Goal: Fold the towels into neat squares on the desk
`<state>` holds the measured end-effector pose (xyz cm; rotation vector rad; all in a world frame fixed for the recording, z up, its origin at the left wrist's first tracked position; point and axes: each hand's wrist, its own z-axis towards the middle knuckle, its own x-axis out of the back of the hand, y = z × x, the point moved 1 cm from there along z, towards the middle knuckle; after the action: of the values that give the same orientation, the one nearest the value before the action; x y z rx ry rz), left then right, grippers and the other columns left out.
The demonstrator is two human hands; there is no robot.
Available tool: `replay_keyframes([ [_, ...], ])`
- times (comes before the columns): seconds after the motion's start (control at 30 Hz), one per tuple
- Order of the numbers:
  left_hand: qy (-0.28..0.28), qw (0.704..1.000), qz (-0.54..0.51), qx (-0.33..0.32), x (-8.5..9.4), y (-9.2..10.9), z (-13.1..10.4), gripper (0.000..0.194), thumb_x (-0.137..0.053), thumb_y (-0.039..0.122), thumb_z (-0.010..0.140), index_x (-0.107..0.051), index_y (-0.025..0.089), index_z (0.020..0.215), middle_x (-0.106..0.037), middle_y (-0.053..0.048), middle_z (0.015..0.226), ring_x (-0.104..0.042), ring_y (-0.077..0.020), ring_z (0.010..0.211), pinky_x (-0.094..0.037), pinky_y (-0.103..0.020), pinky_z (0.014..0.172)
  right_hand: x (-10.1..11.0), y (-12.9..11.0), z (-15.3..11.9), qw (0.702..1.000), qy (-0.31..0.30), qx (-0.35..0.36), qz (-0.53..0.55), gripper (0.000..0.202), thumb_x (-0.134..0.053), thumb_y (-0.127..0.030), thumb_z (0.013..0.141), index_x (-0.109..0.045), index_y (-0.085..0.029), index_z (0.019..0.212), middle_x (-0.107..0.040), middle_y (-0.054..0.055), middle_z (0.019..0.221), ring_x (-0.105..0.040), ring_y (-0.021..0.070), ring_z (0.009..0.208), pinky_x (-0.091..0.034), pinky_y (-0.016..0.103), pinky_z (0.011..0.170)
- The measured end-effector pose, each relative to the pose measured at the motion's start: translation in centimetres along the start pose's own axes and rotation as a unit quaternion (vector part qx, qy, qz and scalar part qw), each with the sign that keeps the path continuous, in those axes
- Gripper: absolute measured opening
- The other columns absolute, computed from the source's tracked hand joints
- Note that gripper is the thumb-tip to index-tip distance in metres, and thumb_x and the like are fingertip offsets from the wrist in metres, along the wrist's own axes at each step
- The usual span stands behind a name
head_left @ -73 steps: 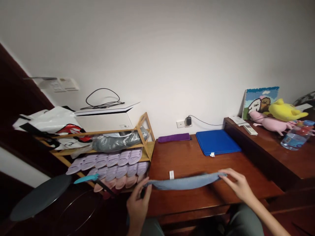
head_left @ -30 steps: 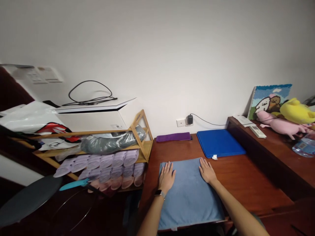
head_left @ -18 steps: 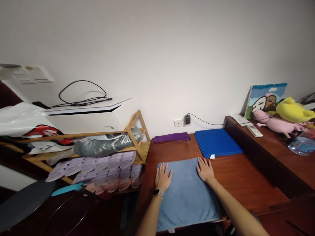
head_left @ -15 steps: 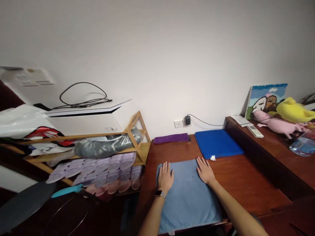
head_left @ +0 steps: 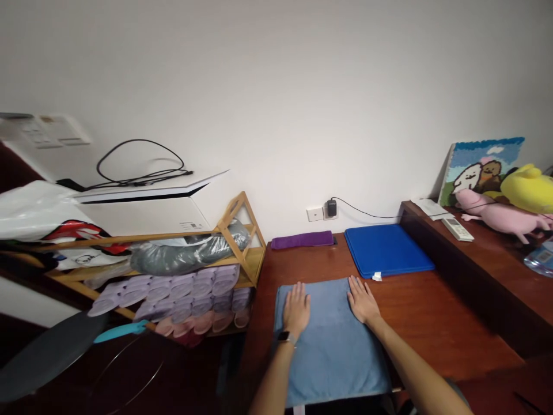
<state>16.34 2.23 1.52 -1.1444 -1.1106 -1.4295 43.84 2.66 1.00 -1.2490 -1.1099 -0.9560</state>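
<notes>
A blue-grey cloth lies spread flat at the front of the brown wooden table. My left hand, with a watch on its wrist, rests palm down on the cloth's upper left part, fingers stretched out. On the upper right corner lies my right hand, also flat with its fingers spread. Neither hand grips anything. Behind them are a folded purple cloth near the wall and a bright blue folded mat with a small white tag.
Left of the table stands a wooden rack with slippers and a white box. The raised ledge at right bears a remote, a pink plush toy and a bottle. A cable runs from the wall plug.
The view has shifted slightly, moving the ledge's items rightward. My left hand has slid slightly right on the cloth, away from its left edge. My right hand stays at the upper right corner.
</notes>
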Motion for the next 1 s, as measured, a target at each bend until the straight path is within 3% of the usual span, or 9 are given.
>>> replay_keyframes([
  [0.1,-0.003,0.998,0.026,0.061,0.7,-6.8,-0.7,0.061,-0.024,0.034,0.107,-0.03,0.016,0.165,-0.036,-0.011,0.168,-0.032,-0.026,0.157,-0.026,-0.049,0.129,0.1,-0.1,-0.1,1.0,0.0,-0.003,-0.003,0.067,-0.017,-0.041,0.106,-0.018,-0.014,0.167,-0.02,0.004,0.174,-0.013,0.0207,0.162,-0.01,0.044,0.131],
  [0.17,-0.006,0.997,0.027,0.076,0.8,-8.9,-1.0,0.061,-0.023,0.032,0.106,-0.029,0.014,0.165,-0.035,-0.011,0.168,-0.033,-0.0251,0.156,-0.026,-0.047,0.129,0.1,-0.1,-0.1,1.0,-0.003,-0.006,-0.008,0.067,-0.018,-0.04,0.105,-0.019,-0.015,0.167,-0.02,0.003,0.174,-0.013,0.0208,0.162,-0.01,0.044,0.131],
  [0.4,0.011,0.996,0.017,0.083,0.2,-8.2,-1.1,0.063,-0.026,0.029,0.105,-0.024,0.017,0.166,-0.036,-0.011,0.168,-0.03,-0.0249,0.157,-0.024,-0.047,0.129,0.6,-0.6,0.0,0.999,-0.021,-0.022,-0.034,0.068,-0.017,-0.041,0.105,-0.019,-0.013,0.167,-0.018,0.004,0.174,-0.013,0.022,0.162,-0.011,0.044,0.13],
  [0.6,0.024,0.996,0.021,0.084,1.1,-8.6,-1.1,0.064,-0.028,0.027,0.104,-0.024,0.015,0.166,-0.037,-0.013,0.167,-0.032,-0.0264,0.157,-0.024,-0.049,0.129,0.7,-0.8,0.0,0.999,-0.02,-0.037,-0.024,0.067,-0.018,-0.042,0.106,-0.018,-0.015,0.167,-0.018,0.005,0.174,-0.013,0.022,0.162,-0.011,0.044,0.13],
  [0.7,0.056,0.997,0.02,0.047,2.0,-5.8,-0.3,0.063,-0.029,0.023,0.103,-0.029,0.012,0.165,-0.036,-0.013,0.168,-0.029,-0.0264,0.158,-0.022,-0.049,0.13,0.5,-0.9,0.0,0.999,-0.01,-0.037,-0.02,0.067,-0.019,-0.041,0.106,-0.019,-0.014,0.167,-0.018,0.005,0.174,-0.013,0.0226,0.162,-0.011,0.044,0.13],
  [0.8,0.068,0.996,-0.019,-0.052,2.1,1.3,0.8,0.06,-0.026,0.026,0.106,-0.031,0.014,0.164,-0.036,-0.01,0.169,-0.027,-0.0243,0.159,-0.021,-0.046,0.131,0.6,-0.9,0.0,1.0,0.002,-0.029,-0.01,0.067,-0.018,-0.041,0.106,-0.02,-0.015,0.167,-0.019,0.005,0.174,-0.014,0.0227,0.161,-0.011,0.044,0.13],
  [0.9,0.03,0.986,-0.077,-0.147,0.7,9.9,1.6,0.06,-0.022,0.038,0.109,-0.03,0.017,0.165,-0.033,-0.007,0.17,-0.026,-0.0218,0.159,-0.024,-0.044,0.13,0.8,-0.7,0.0,1.0,-0.005,-0.019,-0.011,0.067,-0.02,-0.04,0.105,-0.02,-0.015,0.167,-0.018,0.005,0.174,-0.012,0.0229,0.162,-0.011,0.044,0.131],
  [0.97,-0.002,0.982,-0.102,-0.16,-0.5,13.5,1.7,0.063,-0.019,0.044,0.109,-0.03,0.017,0.165,-0.034,-0.008,0.17,-0.027,-0.0218,0.159,-0.025,-0.045,0.13,0.8,-0.6,0.1,1.0,-0.017,-0.012,-0.018,0.067,-0.021,-0.037,0.104,-0.021,-0.015,0.167,-0.015,0.004,0.175,-0.01,0.0227,0.162,-0.011,0.044,0.131],
  [1.0,-0.012,0.982,-0.107,-0.157,-1.0,14.3,1.7,0.064,-0.018,0.046,0.109,-0.03,0.017,0.165,-0.035,-0.009,0.169,-0.027,-0.0225,0.159,-0.025,-0.046,0.13,0.8,-0.6,0.1,1.0,-0.019,-0.01,-0.019,0.066,-0.021,-0.037,0.104,-0.021,-0.016,0.167,-0.015,0.003,0.175,-0.009,0.0224,0.162,-0.01,0.043,0.13],
])
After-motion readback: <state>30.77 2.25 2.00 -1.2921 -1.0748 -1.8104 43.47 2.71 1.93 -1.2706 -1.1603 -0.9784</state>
